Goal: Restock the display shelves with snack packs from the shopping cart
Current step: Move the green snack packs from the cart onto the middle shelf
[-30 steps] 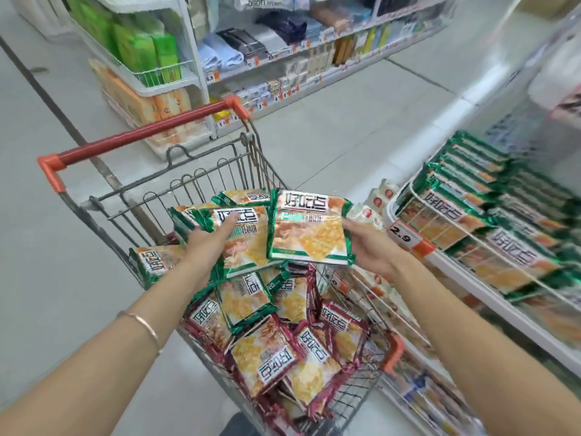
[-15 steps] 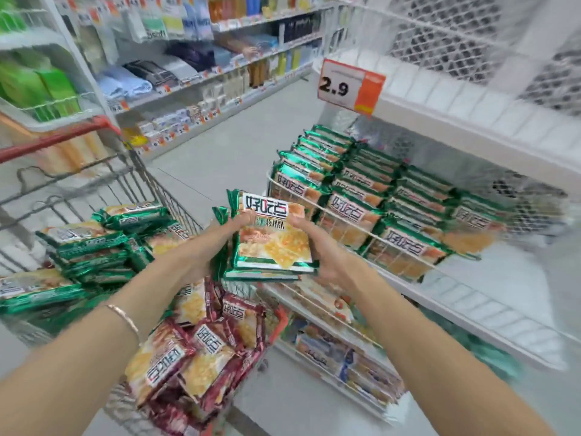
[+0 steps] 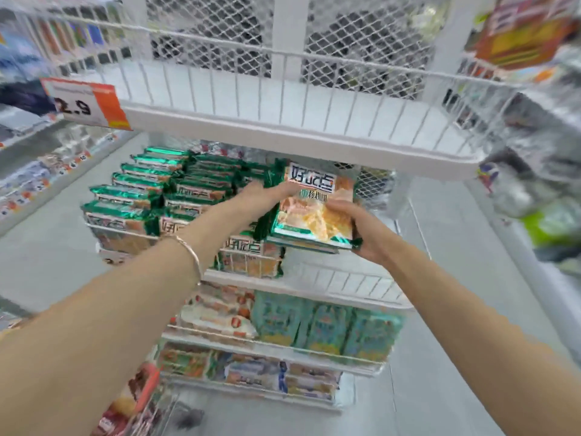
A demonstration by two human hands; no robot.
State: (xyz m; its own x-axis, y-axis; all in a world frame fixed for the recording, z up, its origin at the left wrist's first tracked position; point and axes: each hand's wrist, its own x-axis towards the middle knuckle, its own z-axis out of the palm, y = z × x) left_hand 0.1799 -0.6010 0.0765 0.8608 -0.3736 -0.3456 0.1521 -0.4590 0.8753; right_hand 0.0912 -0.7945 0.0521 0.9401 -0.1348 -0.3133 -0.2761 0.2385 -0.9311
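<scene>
Lifted to the shelf (image 3: 345, 280), left hand (image 3: 261, 195) and right hand (image 3: 369, 236) clasp the snack packs (image 3: 314, 212) (a green-edged stack).

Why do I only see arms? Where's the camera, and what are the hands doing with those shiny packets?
The camera sits on the person's head, looking down, so only their arms show. This is the single view. The left hand and the right hand together hold a small stack of snack packs in front of a wire shelf. Rows of matching green packs already lie on its left part. The stack probably goes into the gap on the right. The shopping cart peeks in at bottom left.
</scene>
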